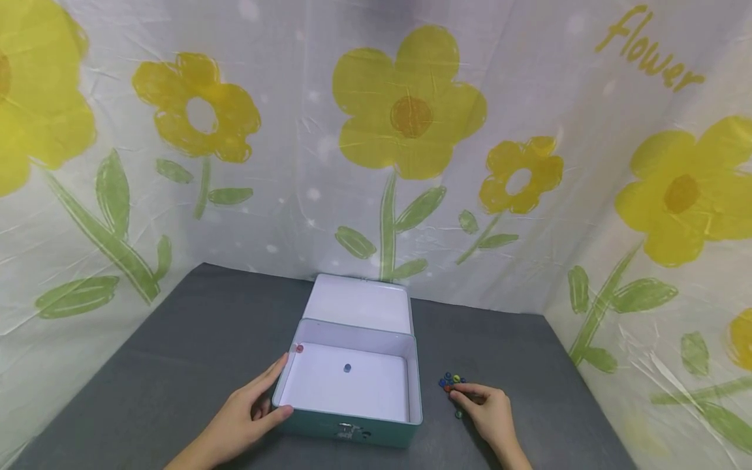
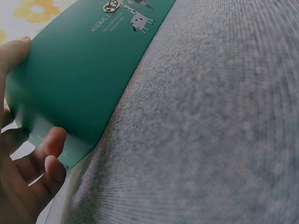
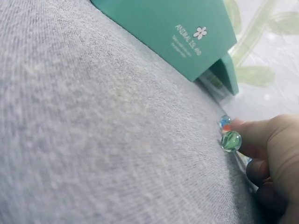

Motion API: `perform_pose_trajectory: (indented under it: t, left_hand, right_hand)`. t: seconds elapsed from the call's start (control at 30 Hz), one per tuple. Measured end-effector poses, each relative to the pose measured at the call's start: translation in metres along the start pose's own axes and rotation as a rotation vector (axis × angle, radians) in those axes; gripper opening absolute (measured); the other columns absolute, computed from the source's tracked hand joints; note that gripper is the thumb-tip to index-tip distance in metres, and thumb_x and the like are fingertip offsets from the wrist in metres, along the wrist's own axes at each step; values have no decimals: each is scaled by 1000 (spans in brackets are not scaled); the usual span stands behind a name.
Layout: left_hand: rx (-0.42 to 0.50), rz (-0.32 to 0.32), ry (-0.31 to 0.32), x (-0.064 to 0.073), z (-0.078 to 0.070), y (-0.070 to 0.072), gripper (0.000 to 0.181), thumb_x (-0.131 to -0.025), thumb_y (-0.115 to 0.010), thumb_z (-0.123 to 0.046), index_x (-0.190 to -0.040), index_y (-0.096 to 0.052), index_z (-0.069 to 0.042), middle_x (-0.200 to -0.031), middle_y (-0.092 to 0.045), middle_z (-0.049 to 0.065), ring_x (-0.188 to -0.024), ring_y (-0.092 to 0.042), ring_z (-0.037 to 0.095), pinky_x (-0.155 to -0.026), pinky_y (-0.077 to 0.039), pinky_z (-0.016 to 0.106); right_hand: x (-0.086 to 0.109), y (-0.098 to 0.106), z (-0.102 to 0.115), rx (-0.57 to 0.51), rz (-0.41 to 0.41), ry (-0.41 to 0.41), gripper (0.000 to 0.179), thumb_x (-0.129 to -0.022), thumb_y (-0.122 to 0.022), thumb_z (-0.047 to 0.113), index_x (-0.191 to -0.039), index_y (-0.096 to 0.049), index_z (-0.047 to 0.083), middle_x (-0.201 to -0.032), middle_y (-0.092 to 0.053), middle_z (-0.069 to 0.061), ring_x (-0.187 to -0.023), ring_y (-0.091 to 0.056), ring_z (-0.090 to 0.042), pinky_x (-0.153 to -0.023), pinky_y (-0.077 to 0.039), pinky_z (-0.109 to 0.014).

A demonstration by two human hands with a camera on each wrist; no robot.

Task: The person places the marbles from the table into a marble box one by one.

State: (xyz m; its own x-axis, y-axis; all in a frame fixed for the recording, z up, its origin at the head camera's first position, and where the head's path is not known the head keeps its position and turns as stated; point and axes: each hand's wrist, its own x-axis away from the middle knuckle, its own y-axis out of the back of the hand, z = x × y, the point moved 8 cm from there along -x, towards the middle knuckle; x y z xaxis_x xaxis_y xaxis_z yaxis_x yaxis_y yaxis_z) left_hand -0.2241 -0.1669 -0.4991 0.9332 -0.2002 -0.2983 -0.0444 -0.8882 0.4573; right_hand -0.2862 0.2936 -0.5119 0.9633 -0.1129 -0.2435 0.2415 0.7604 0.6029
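Two marbles are already inside the box point(image 1: 311, 423): a red marble point(image 1: 299, 348) in its far corner at 10 o'clock, and a blue marble point(image 1: 347, 368) just to the 12 o'clock side of the middle of its floor. The larger share lies outside, on the table point(image 1: 235, 339): a cluster point(image 1: 448, 376) at 3 o'clock from the box, with blue, yellow and orange in it, too tightly packed to count, and a green marble point(image 1: 459, 414) apart from it at 6 o'clock. Going by that split, the work looks nearer its start than its end. The lid point(image 1: 358, 303) is open, leaning back at 12 o'clock.

The right hand point(image 1: 490, 411) reaches in from 5 o'clock and points toward 10 or 11, low over the table. Its thumb and forefinger come together at the orange marble point(image 1: 448, 388) on the cluster's near edge; whether they pinch it or only touch it, I cannot tell. The green marble sits just beside that hand.

The left hand point(image 1: 242, 408) comes from 7 o'clock and holds the box's near corner at 8 o'clock: thumb on the front rim, forefinger spread away from it along the side wall, the lower fingers loosely bent.
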Motion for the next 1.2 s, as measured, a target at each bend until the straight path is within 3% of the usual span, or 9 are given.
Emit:
perform_pose_trajectory:
  t: [0.23, 0.33, 0.5, 0.6, 0.67, 0.77, 0.83, 1.0, 1.2]
  left_hand:
    - [-1, -2, -1, 0, -1, 1, 80, -96, -81, -28, -164, -42, -16, -125, -61, 6, -61, -44, 0, -54, -44, 23]
    - [-3, 2, 3, 0, -1, 0, 80, -96, -81, -28, -165, -41, -15, -117, -62, 5, -62, -44, 0, -55, -44, 23]
    - [-13, -15, 4, 2, -1, 3, 80, -95, -82, -27, -164, -43, -16, -133, -60, 11, -60, -43, -1, -54, -44, 23]
    - [-15, -17, 8, 3, -1, 3, 80, -95, -82, -26, -164, -43, -17, -130, -61, 9, -60, -42, -1, -54, -43, 23]
    - [-13, -10, 6, 2, -2, 3, 80, -96, -81, -27, -165, -42, -17, -116, -63, 4, -60, -42, -1, -54, -44, 23]
    - [-6, 1, 3, 2, -2, 2, 80, -96, -81, -28, -165, -41, -16, -101, -58, -4, -60, -43, -1, -54, -44, 23]
    - [-5, 9, 3, 2, -1, 1, 80, -97, -80, -29, -165, -40, -16, -93, -52, -5, -61, -43, -1, -54, -44, 23]
    - [0, 11, 3, 2, -1, 0, 80, -96, -81, -28, -165, -41, -13, -91, -51, -7, -61, -44, -1, -55, -45, 23]
    - [-4, -3, -2, 1, -3, 1, 80, -96, -81, -29, -164, -42, -13, -97, -56, -5, -62, -44, -1, -55, -45, 23]
  right_hand:
    - [0, 0, -1, -109, 3, -41, 16, -87, -88, 14, -100, -84, 4, -104, -80, -15, -86, -79, -16, -73, -60, -22]
    - [1, 1, -1, -141, -3, -66, 19, -88, -88, 14, -102, -83, 2, -110, -79, -17, -86, -79, -14, -70, -59, -22]
    - [-1, -3, 1, -223, -1, -101, 21, -89, -87, 13, -104, -83, 0, -110, -79, -16, -82, -76, -6, -57, -51, -21]
    - [-2, -4, 3, -246, 1, -118, 22, -89, -87, 15, -106, -83, 0, -107, -80, -13, -77, -74, -5, -50, -43, -21]
    - [-2, -3, 4, -257, -6, -127, 23, -90, -86, 16, -107, -83, 0, -105, -80, -12, -71, -70, -5, -49, -41, -21]
    - [-1, -1, 4, -268, -11, -149, 24, -91, -85, 18, -108, -83, 1, -106, -81, -10, -63, -61, -7, -49, -38, -21]
    - [-1, 1, 4, -273, -12, -160, 25, -92, -85, 20, -110, -83, 2, -108, -81, -9, -69, -64, -4, -56, -45, -19]
    - [-4, 4, 7, -301, -17, -176, 34, -93, -85, 28, -115, -82, 3, -113, -80, -7, -94, -73, 0, -80, -55, -17]
    - [-12, 6, 17, -344, -35, -192, 36, -92, -86, 30, -117, -82, 5, -114, -80, -5, -92, -75, -6, -70, -54, -21]
